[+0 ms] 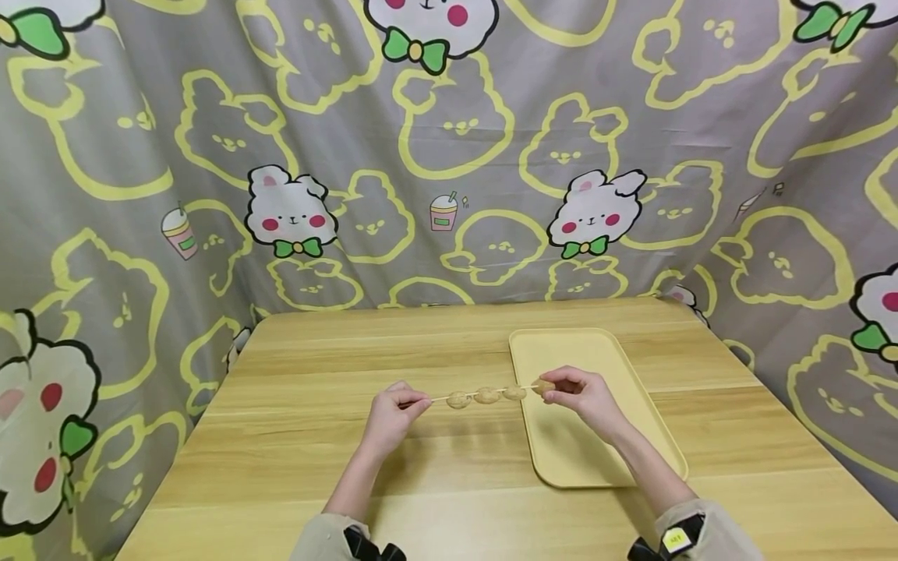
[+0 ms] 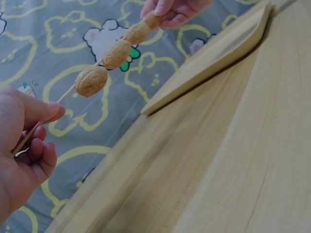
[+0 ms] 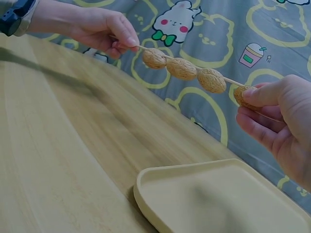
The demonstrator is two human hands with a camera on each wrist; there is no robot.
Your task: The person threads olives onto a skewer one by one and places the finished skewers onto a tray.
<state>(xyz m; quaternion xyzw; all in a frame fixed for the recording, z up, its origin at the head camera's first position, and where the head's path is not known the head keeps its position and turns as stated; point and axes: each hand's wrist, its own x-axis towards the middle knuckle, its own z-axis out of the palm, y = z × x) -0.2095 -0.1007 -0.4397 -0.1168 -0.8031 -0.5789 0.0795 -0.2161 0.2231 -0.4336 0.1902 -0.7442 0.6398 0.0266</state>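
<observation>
A thin wooden skewer (image 1: 439, 399) runs roughly level above the table, with several brown, wrinkled balls (image 3: 181, 69) threaded on it. Its left end is pinched by my left hand (image 1: 391, 417), thumb against curled fingers. My right hand (image 1: 588, 399) pinches the rightmost ball (image 3: 244, 97) between thumb and fingers; the skewer passes into this ball, apart from the other balls by a short gap. In the left wrist view the balls line up from my left hand (image 2: 24, 145) toward the right hand (image 2: 182, 9). The skewer's far tip is not clearly visible.
A shallow yellow tray (image 1: 575, 351) with a raised rim lies on the right half of the wooden table (image 1: 302, 460), beneath my right hand. A grey patterned curtain (image 1: 491, 187) hangs behind the table and along both sides.
</observation>
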